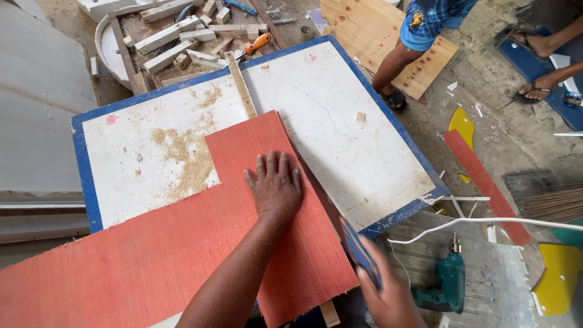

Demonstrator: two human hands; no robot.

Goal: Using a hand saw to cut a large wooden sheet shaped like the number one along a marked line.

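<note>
A large red L-shaped board [152, 249] lies on a white worktable with a blue rim [82, 176]. My left hand [274, 185] rests flat on the red board near its right edge, fingers spread. At the table's near right corner my right hand [388, 294] grips a blurred dark blue tool [358, 250] that reaches the board's right edge. A narrow wooden strip [241, 85] runs under that edge toward the table's far side.
Sawdust [188, 155] lies on the table left of the board, and a small wood block [361, 116] to the right. A teal power drill [449, 282] with a white cord lies on the floor. Wood offcuts [176, 36] are piled beyond. Another person's legs [395, 67] stand on plywood.
</note>
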